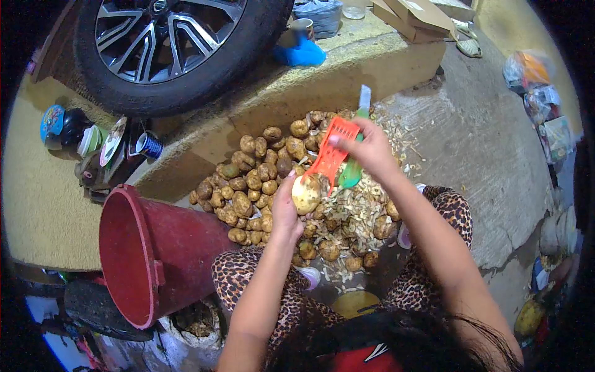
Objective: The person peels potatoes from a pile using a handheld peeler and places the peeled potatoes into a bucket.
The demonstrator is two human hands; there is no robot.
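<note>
My left hand (288, 208) is closed around a partly peeled potato (305, 194), whose pale flesh shows on the near side with brown skin left at one edge. My right hand (372, 149) grips an orange plastic peeler (334, 146) with slots, its lower end against or just over the potato. Behind the peeler shows a green-handled knife (350, 175) with a short flat blade pointing up and away; whether my fingers also hold it, I cannot tell. Below both hands lie unpeeled potatoes (254, 180) and a heap of peelings (356, 214).
A dark red bucket (149, 254) lies tipped at the left, mouth facing left. Behind the potatoes runs a concrete step (372, 68), with a car wheel (180, 87) leaning over it. A blue bag (302, 54) and cardboard box (415, 18) sit on top. Plastic bags (539, 93) are at right.
</note>
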